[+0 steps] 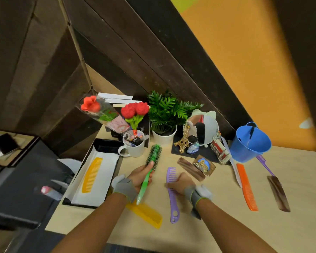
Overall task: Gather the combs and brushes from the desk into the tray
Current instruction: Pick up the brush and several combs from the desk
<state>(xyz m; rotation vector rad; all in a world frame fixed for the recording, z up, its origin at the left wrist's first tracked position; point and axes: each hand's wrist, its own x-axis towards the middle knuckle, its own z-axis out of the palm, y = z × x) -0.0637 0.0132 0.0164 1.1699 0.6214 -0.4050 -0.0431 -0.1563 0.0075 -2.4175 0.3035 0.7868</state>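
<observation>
My left hand is shut on the handle of a green round brush, holding it above the desk just right of the tray. A yellow comb lies in the white-lined tray. My right hand rests on a purple comb, fingers curled around its middle. Another yellow comb lies under my left wrist. An orange comb, a dark brown comb, a purple tail comb and a brown comb lie to the right.
A mug, a potted fern, red flowers, a round mirror, a small tower model, a magnet and a blue bucket line the back of the desk. A dark cabinet stands left.
</observation>
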